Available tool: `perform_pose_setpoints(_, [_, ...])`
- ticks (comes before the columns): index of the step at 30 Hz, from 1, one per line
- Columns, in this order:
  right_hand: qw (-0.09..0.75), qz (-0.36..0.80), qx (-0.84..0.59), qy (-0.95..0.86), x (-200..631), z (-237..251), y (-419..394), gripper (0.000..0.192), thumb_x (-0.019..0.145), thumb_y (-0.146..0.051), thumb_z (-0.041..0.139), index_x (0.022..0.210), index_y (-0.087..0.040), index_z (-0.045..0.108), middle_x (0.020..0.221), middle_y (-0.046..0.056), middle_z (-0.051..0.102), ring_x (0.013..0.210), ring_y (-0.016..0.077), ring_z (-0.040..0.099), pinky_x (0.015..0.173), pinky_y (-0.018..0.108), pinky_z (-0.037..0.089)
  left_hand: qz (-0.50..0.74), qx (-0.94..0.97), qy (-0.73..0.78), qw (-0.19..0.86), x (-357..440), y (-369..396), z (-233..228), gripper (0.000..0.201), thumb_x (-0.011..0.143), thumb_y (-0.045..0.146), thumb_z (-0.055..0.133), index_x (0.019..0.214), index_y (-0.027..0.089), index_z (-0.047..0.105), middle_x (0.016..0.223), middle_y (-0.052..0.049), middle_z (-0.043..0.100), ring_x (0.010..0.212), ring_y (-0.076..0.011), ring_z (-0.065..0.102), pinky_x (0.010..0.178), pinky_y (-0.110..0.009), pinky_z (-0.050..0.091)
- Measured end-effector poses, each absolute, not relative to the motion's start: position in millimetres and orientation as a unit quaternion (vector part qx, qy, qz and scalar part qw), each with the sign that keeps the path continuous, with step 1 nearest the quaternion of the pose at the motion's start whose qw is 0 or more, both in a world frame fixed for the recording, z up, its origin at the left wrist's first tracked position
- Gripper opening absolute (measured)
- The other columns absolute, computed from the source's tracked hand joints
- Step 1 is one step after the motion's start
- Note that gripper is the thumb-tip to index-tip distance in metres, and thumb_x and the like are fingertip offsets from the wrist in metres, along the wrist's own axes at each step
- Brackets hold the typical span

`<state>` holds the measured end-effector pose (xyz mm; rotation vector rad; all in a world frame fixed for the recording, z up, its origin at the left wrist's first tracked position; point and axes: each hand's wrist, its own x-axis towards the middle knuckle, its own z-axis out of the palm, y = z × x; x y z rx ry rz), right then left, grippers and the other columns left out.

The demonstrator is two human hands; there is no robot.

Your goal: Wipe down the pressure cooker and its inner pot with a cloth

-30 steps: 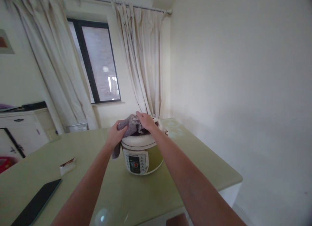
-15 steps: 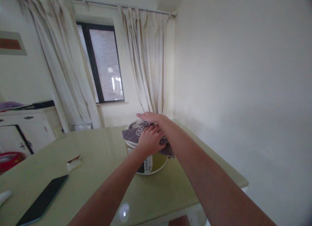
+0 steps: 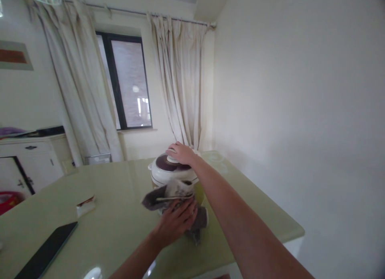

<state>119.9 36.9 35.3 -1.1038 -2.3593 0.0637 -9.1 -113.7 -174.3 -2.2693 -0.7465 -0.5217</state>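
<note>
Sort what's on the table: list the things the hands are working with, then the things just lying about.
In use:
cooker, under the right hand
grey cloth, pressed against the cooker's front by the left hand

Lying about:
phone
small packet

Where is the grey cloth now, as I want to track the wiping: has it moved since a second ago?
Yes. The grey cloth has come down from the lid to the cooker's front, under the left hand.
</note>
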Motion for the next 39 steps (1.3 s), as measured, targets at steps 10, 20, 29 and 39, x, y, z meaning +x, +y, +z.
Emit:
perform_pose_setpoints(10, [0.308,0.004,-0.407,-0.860,117,27,33,0.042,0.110,-0.054,0.044,0.126,-0.028,0.073,0.126,0.006,0.069,0.113,0.0215,0.067,0.097,0.031,0.047,-0.574,-0.651,-0.475,0.146,-24,-112,-180,0.095,0.087,0.030,0.067,0.170,0.030,0.020,0.177,-0.014,0.018,0.162,-0.0405,0.022,0.127,-0.067,0.028])
perform_pose_setpoints(20, [0.310,-0.024,-0.417,-0.854,118,26,29,0.051,0.109,-0.060,0.041,0.127,-0.026,0.073,0.128,0.009,0.070,0.115,0.0235,0.067,0.099,0.032,0.046,-0.658,-0.481,-0.577,-0.060,-20,-93,-112,0.071,0.096,0.044,0.058,0.160,0.021,0.035,0.146,-0.016,0.060,0.134,-0.0306,0.061,0.116,-0.052,0.049])
perform_pose_setpoints(29, [0.329,-0.013,-0.420,-0.845,117,26,24,0.048,0.108,-0.059,0.044,0.127,-0.026,0.074,0.131,0.009,0.070,0.119,0.0250,0.066,0.103,0.035,0.046,-0.498,-0.633,-0.548,0.228,32,-128,-169,0.086,0.083,0.036,0.080,0.159,0.028,0.041,0.174,-0.020,0.019,0.159,-0.0489,0.021,0.121,-0.072,0.032])
perform_pose_setpoints(39, [0.328,-0.005,-0.424,-0.844,119,26,23,0.048,0.109,-0.059,0.044,0.131,-0.027,0.073,0.137,0.008,0.070,0.122,0.0244,0.065,0.104,0.034,0.045,-0.552,-0.563,-0.612,0.067,24,-136,-206,0.120,0.079,0.036,0.081,0.171,0.026,0.003,0.174,-0.026,0.018,0.159,-0.0488,0.024,0.119,-0.072,0.036])
